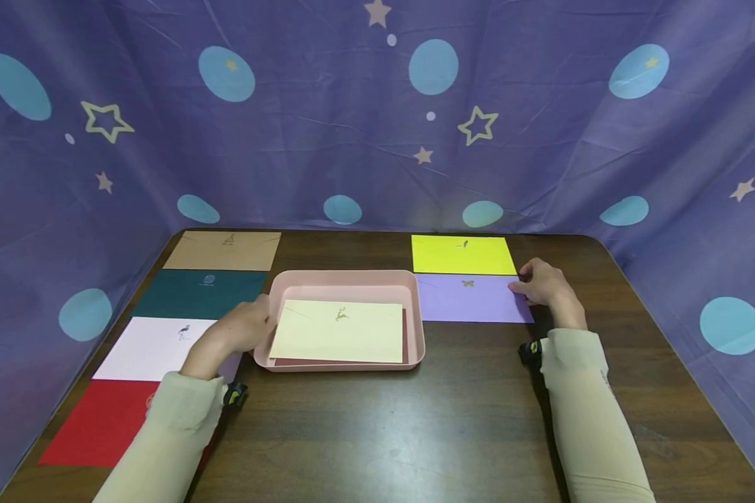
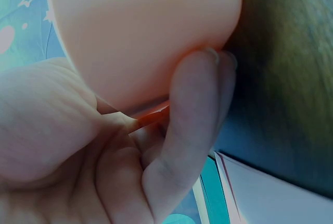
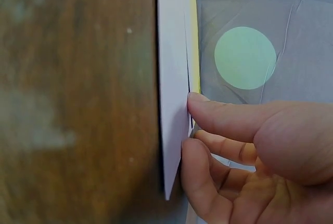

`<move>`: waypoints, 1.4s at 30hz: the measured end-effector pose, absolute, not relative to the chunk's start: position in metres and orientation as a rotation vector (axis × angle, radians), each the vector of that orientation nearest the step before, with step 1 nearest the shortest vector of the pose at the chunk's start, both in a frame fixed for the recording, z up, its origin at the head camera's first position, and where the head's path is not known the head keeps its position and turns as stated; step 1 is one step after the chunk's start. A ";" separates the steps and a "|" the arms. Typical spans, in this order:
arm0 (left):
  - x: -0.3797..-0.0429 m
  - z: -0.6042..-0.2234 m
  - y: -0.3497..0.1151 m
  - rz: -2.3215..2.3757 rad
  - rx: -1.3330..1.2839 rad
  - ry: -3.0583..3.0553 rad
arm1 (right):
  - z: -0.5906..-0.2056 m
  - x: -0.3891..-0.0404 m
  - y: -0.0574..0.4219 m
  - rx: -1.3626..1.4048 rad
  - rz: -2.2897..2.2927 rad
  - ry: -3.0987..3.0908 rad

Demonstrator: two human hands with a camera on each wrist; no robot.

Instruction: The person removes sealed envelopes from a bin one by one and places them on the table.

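My left hand (image 1: 234, 331) grips the left wall of a pink tray (image 1: 346, 279); in the left wrist view the thumb and curled fingers are around the tray's rounded corner (image 2: 140, 31). Inside the tray a cream envelope (image 1: 327, 335) with a small deer print lies over a dark red one (image 1: 405, 342). At the right end of a lilac envelope (image 1: 472, 304) with a butterfly print is my right hand (image 1: 552, 292). The right wrist view shows its thumb on top of the lilac envelope (image 3: 173, 78) and curled fingers at its edge.
Behind the lilac envelope lies a yellow one (image 1: 462, 257). Along the table's left side run a tan (image 1: 226, 255), a dark green (image 1: 195, 297), a pale pink (image 1: 147, 349) and a red envelope (image 1: 94, 426). A patterned purple curtain (image 1: 289, 140) surrounds the table (image 1: 377, 433).
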State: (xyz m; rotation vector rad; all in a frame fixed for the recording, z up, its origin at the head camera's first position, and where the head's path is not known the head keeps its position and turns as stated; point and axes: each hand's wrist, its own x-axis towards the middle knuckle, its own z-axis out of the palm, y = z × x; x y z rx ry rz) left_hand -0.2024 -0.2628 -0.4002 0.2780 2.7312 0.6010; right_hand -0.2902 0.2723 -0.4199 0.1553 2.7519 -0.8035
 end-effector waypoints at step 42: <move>-0.203 -0.399 -0.263 0.603 0.284 2.718 | -0.423 -0.291 0.276 0.118 -0.831 2.778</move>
